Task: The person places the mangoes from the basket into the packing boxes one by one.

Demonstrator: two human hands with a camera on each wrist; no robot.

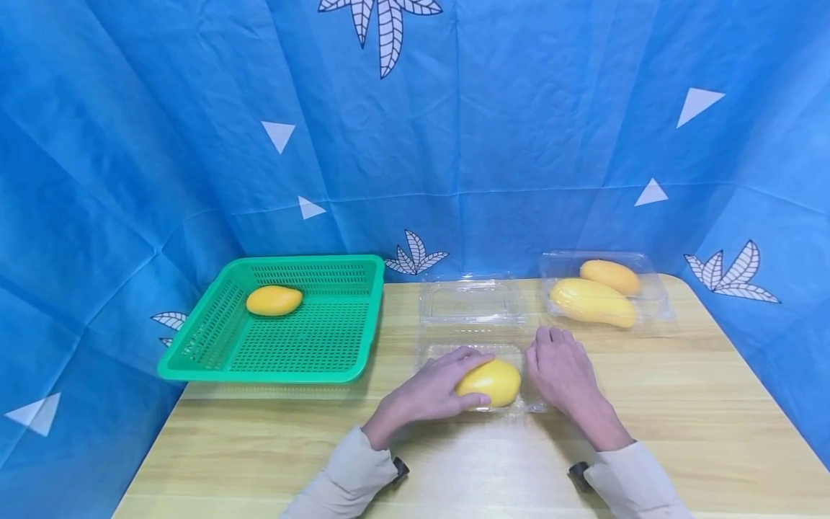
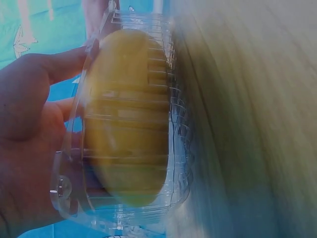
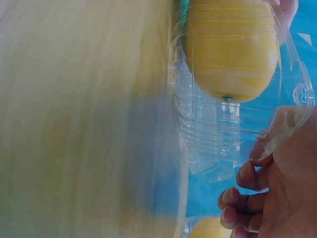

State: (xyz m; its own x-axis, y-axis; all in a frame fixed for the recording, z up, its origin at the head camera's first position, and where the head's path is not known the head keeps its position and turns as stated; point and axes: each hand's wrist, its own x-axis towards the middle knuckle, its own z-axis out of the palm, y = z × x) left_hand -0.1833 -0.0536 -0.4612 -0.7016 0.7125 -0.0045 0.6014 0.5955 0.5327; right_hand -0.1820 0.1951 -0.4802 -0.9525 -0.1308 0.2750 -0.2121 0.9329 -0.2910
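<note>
A yellow mango [image 1: 494, 382] lies in the near half of an open clear plastic clamshell container [image 2: 176, 148]. My left hand [image 1: 447, 386] grips this mango from the left, thumb on the near side and fingers over the far side. At the container's right edge, my right hand [image 1: 563, 366] pinches the rim, its other fingers curled, as the right wrist view shows. The container's lid [image 1: 472, 301] lies folded back, away from me. Through the ribbed clear wall, the mango [image 3: 233, 54] shows in the right wrist view.
A green basket [image 1: 359, 360] stands at the left with one mango [image 1: 274, 300] in it. Back right, another clear container [image 1: 663, 299] holds two mangoes [image 1: 593, 303]. The wooden table [image 1: 700, 432] ends at a blue curtain [image 1: 519, 108].
</note>
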